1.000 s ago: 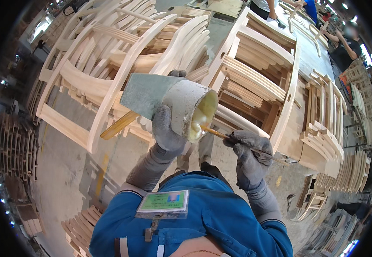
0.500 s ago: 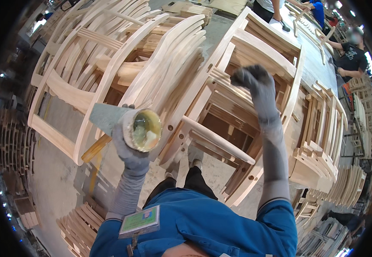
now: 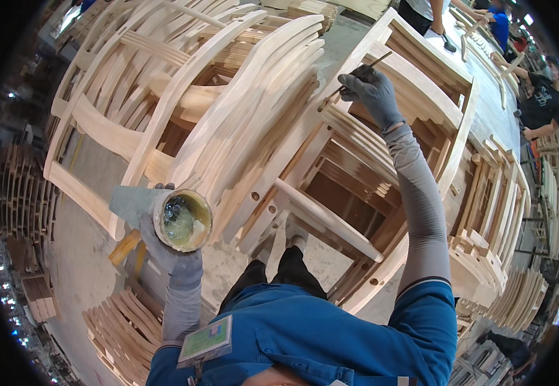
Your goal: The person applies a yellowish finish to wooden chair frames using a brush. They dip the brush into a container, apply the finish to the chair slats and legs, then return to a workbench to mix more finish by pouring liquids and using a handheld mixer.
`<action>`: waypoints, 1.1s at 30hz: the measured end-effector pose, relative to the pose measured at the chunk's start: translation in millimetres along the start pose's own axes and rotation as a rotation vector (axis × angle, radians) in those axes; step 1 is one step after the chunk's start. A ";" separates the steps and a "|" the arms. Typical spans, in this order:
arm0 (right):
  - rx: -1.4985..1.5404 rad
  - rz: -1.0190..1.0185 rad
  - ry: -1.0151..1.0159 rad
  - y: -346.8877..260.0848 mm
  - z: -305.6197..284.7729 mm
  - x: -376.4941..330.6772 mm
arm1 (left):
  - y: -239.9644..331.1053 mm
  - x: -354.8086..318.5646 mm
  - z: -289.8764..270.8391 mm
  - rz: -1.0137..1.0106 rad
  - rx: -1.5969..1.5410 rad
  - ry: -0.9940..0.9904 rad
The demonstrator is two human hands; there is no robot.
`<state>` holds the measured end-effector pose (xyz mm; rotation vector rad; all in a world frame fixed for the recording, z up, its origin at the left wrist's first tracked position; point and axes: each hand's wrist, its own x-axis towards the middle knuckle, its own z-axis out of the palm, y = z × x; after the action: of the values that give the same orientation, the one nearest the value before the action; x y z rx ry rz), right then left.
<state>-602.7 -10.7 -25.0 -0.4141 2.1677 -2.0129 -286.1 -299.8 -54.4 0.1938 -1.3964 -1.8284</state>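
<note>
My left hand (image 3: pixel 157 241), in a grey glove, is closed around a round cup (image 3: pixel 205 241) of cloudy, yellowish, glue-like paste. A flat grey-green piece (image 3: pixel 130 204) juts out beside the cup on the same hand. Below it shows a yellow-brown wooden stick (image 3: pixel 125 248); whether I hold it cannot be made out. Farther off, my gloved right hand (image 3: pixel 371 93) pinches a thin brush (image 3: pixel 331 100), its tip pointing down-left. This hand is above a stack of pale wooden chair frames (image 3: pixel 414 83), near its left upright.
More curved wooden frames (image 3: pixel 99 128) lean in a row at the left. Slatted wooden pieces (image 3: pixel 485 199) stand at the right, beside a long table (image 3: pixel 479 109). Other people (image 3: pixel 543 96) are at the far right. Curved parts (image 3: pixel 121 328) lie at lower left.
My left hand has moved down and left with the cup. My right hand has shifted up and left, and the brush in it now shows clearly.
</note>
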 end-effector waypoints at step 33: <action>0.240 -0.357 -0.115 -126.0 84.3 -201.2 | 40.6 3.5 22.2 0.300 0.282 -0.356</action>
<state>-374.4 -37.2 78.1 -0.9087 1.8587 -2.3263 -280.4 -288.2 -9.8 -0.2006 -1.8210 -1.4598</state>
